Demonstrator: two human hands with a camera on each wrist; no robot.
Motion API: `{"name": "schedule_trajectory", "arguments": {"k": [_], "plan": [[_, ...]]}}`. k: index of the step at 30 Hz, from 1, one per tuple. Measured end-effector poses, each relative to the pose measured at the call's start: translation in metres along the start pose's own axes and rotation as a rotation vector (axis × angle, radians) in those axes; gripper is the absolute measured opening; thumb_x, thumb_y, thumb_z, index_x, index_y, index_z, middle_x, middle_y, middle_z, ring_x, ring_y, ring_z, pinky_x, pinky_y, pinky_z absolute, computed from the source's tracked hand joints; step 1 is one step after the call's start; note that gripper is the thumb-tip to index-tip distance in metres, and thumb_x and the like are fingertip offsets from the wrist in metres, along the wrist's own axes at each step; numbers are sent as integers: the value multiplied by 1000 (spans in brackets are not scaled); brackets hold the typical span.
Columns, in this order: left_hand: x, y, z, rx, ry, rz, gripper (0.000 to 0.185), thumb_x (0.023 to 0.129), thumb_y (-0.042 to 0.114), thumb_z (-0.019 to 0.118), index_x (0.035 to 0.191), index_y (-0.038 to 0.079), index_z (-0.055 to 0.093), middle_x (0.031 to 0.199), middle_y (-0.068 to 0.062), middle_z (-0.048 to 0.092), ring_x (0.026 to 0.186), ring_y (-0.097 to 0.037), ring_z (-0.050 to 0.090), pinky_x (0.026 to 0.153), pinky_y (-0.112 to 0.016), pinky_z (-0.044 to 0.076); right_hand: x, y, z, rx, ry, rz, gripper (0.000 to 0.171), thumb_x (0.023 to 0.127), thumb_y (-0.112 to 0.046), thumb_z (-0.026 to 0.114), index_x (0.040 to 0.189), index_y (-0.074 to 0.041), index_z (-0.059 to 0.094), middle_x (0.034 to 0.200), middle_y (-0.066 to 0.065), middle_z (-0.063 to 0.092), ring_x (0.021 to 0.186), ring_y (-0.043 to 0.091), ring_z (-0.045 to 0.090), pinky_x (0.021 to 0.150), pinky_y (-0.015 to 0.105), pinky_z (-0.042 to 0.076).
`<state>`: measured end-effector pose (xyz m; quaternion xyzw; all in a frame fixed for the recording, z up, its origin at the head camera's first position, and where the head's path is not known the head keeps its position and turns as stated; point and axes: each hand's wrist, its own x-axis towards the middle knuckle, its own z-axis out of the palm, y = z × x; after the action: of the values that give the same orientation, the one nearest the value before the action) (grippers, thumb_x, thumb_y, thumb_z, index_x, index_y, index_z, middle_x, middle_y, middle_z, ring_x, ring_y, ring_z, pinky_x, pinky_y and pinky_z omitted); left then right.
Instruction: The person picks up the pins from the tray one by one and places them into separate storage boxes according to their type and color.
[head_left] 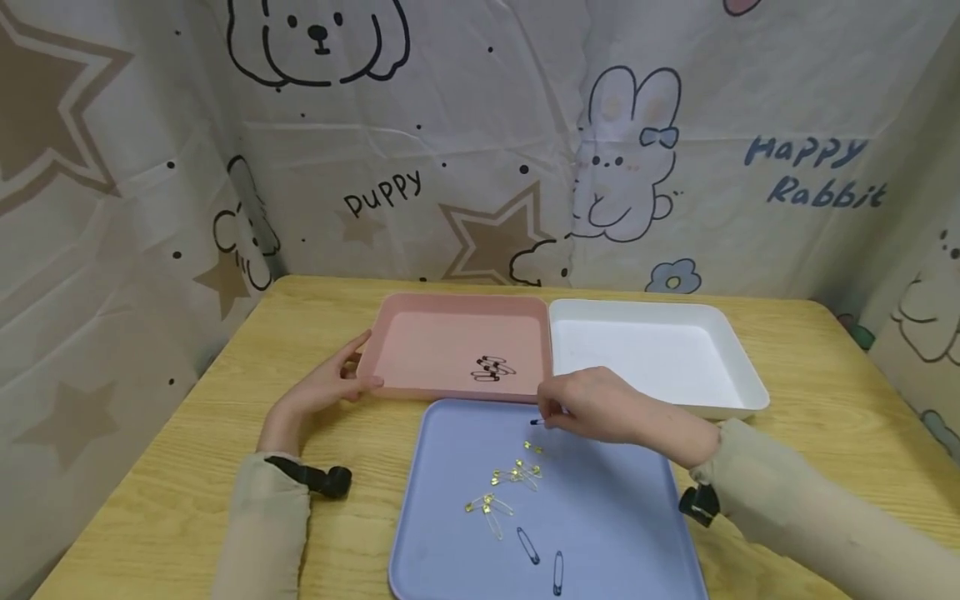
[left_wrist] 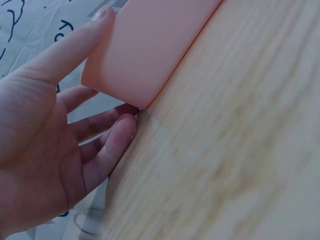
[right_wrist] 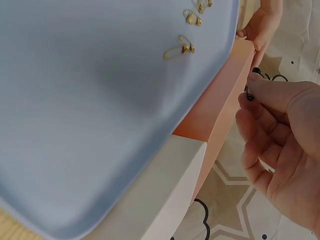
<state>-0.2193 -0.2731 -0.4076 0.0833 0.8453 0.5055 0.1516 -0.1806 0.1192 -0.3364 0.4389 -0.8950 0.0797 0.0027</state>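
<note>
Between thumb and index fingertip, my right hand (head_left: 596, 404) pinches a black safety pin (right_wrist: 250, 95). In the head view that hand is over the far edge of the blue tray (head_left: 450, 567), close to the pink tray's near right corner. Several gold safety pins (head_left: 517, 475) and two black safety pins (head_left: 558, 573) lie on the blue tray. My left hand (head_left: 318, 387) grips the near left corner of the pink tray (head_left: 427, 342), thumb along the front wall and fingers at the side. A small heap of black safety pins (head_left: 492, 368) lies inside the pink tray.
A white tray (head_left: 637, 333) stands right of the pink one, their sides meeting. All three trays are on a wooden table (head_left: 352, 533). A printed curtain (head_left: 480, 150) hangs behind the table and along both sides.
</note>
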Motion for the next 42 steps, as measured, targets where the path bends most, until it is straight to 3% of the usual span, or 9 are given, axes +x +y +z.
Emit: {"name": "schedule_trajectory", "arguments": {"k": [8, 18, 30, 42], "plan": [[-1, -1, 0, 5, 3, 12, 87, 83, 27, 66, 147, 27, 7, 123, -20, 38, 90, -21, 46, 71, -30, 45, 13, 6, 1, 2, 44, 14, 13, 79, -22, 71, 74, -21, 58, 67, -14, 54, 57, 1, 44, 54, 17, 39], [0, 2, -1, 7, -2, 11, 87, 84, 27, 65, 147, 26, 6, 128, -22, 36, 91, -22, 47, 69, -31, 45, 29, 16, 2, 21, 78, 83, 13, 79, -24, 70, 76, -20, 59, 66, -12, 53, 56, 3, 44, 52, 19, 37], [-1, 3, 1, -19, -2, 22, 86, 84, 23, 65, 147, 28, 7, 125, -22, 38, 89, -21, 47, 70, -30, 45, 53, 22, 10, 34, 33, 181, 12, 82, -29, 67, 81, -19, 61, 73, -9, 59, 61, 7, 48, 58, 23, 41], [-1, 2, 0, 7, -3, 23, 87, 84, 25, 65, 147, 24, 6, 125, -21, 38, 88, -20, 48, 67, -30, 45, 72, 23, 19, 58, 37, 183, 7, 84, -24, 65, 80, -18, 62, 72, -9, 58, 63, 7, 49, 60, 24, 43]]}}
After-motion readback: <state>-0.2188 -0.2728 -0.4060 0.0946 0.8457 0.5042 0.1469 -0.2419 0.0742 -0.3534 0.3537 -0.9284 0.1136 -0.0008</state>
